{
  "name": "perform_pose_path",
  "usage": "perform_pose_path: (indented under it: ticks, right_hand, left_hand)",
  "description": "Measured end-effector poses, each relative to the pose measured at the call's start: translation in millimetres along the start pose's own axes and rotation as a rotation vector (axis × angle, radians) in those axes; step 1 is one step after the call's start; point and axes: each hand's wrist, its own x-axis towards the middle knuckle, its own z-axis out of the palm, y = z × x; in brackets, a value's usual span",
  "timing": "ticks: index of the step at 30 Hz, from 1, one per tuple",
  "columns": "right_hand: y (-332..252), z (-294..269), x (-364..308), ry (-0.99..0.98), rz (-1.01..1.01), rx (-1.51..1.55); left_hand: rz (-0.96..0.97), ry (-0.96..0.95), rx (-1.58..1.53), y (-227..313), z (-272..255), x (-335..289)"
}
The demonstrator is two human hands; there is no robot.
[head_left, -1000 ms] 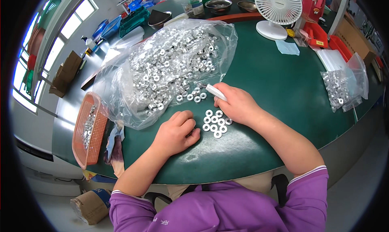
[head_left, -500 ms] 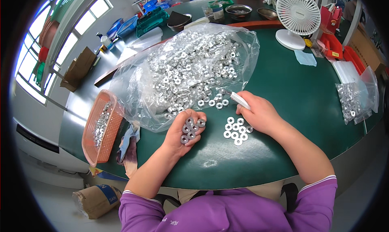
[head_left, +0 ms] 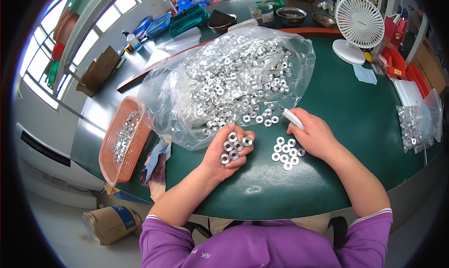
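Palm up, my left hand (head_left: 216, 161) curls around several short metal rings (head_left: 229, 150), their flat faces and holes showing upward. In my right hand (head_left: 318, 137) is a slim white-handled tool (head_left: 293, 119), pinched between thumb and fingers. Its thin dark tip points up and left, toward the near edge of the big heap. Just below that hand, a small group of loose metal rings (head_left: 286, 149) lies flat on the green table (head_left: 262, 198). Beyond both hands, a large heap of similar rings (head_left: 243, 76) rests on an opened clear plastic bag (head_left: 161, 110).
Left of my arm stand an orange basket (head_left: 106, 148) holding more metal pieces and some crumpled cloths (head_left: 158, 167). A white fan (head_left: 359, 22) is at the back right. Bagged rings (head_left: 409, 127) lie at the right edge, metal bowls (head_left: 291, 14) at the back.
The scene has shifted slightly right in the picture. The rings in my left hand look brighter, as if tilted a little. Both hands keep their grip, and the small group on the table looks unchanged.
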Motion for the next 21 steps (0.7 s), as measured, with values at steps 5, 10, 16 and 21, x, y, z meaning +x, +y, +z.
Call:
perform_pose_path:
  ticks: [5,10,16,21]
  right_hand:
    - [1,1,0,0.018,-0.022,-0.004]
    - [1,-1,1,0.002,-0.008,-0.006]
    - [0,-1,2,-0.002,-0.018,-0.002]
    - [1,0,-2,-0.002,-0.052,-0.004]
  left_hand:
    - [-0.005,0.021,-0.051,0,0,0]
    - [-0.007,0.027,-0.063,0,-1,3]
    - [0.040,0.013,0.027,4,-4,2]
    - [0.474,0.021,0.175,45,-7,-14]
